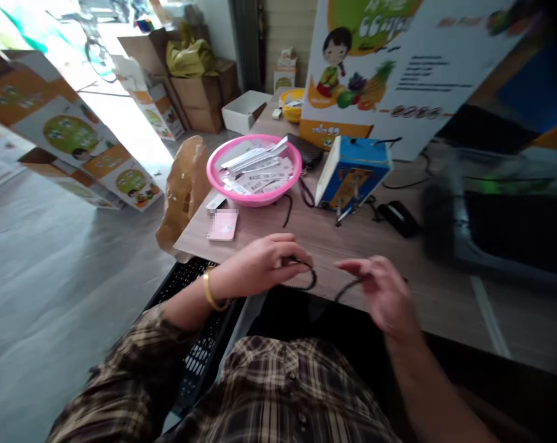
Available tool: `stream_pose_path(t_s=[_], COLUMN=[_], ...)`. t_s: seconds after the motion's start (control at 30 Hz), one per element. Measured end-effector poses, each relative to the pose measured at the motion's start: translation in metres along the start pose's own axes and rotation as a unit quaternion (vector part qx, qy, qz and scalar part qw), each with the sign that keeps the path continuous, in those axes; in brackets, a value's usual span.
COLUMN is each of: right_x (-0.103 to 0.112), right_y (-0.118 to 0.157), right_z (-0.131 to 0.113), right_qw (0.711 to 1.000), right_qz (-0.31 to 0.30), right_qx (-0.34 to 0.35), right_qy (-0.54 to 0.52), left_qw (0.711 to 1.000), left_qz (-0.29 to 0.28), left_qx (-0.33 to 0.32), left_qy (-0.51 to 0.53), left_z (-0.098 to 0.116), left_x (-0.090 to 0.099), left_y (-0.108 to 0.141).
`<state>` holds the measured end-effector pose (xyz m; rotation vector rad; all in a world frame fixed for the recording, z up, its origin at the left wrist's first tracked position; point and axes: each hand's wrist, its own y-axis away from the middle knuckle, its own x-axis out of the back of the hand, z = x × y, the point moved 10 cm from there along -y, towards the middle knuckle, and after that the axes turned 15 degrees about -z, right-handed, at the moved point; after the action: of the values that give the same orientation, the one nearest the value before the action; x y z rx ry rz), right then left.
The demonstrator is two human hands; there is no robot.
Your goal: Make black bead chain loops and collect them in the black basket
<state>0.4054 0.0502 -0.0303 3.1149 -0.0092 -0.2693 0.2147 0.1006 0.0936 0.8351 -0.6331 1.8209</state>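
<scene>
My left hand (278, 261) is pinched closed on a thin black cord (314, 280), which curls in a loop beyond my fingertips. To its right, my right hand (382, 292) also has its fingers closed on a stretch of dark cord (345, 289). Whether both ends belong to one cord I cannot tell, since the part between dips out of sight. Both hands are over the near edge of the wooden table (324, 243). Another short black cord (288, 209) lies farther back, beside a pink basin (255, 199) heaped with printed white labels (260, 169).
A blue box-like device (364, 163) stands behind my hands, with a small black object (399, 218) beside it. Pink cards (223, 226) lie at the table's left. A black crate (198, 363) is below left; a large printed carton (375, 104) rises behind. A clear bin (467, 184) is right.
</scene>
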Motion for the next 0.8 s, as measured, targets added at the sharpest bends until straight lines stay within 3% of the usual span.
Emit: stream_pose_path(t_s=[0.03,0.1,0.17,0.23,0.33,0.47,0.8], right_x=[-0.006,-0.022,-0.027,-0.015,0.021,0.056,0.067], right_y=[-0.005,-0.019,-0.030,-0.037,-0.047,-0.066,-0.101], right_z=[0.000,0.003,0.005,0.003,0.002,0.007,0.017], right_qw=[0.999,0.989,0.977,0.979,0.991,0.995,0.992], right_qz=[-0.020,-0.087,-0.136,-0.145,-0.097,-0.024,-0.014], right_qx=[0.000,-0.028,-0.069,-0.089,-0.087,-0.065,-0.082], right_qy=[-0.037,-0.118,-0.146,-0.114,-0.020,0.073,0.091], left_qw=[0.999,0.996,0.992,0.990,0.988,0.983,0.977], left_qz=[0.002,0.035,0.079,0.105,0.130,0.152,0.146], left_qx=[-0.030,-0.044,-0.019,0.008,0.039,0.075,0.134], left_qy=[-0.021,-0.070,-0.096,-0.092,-0.080,-0.075,-0.081], left_z=[0.012,0.013,-0.006,-0.029,-0.053,-0.066,-0.088], left_x=[-0.011,-0.023,-0.026,-0.029,-0.035,-0.042,-0.035], left_y=[-0.024,-0.060,-0.084,-0.099,-0.114,-0.127,-0.143])
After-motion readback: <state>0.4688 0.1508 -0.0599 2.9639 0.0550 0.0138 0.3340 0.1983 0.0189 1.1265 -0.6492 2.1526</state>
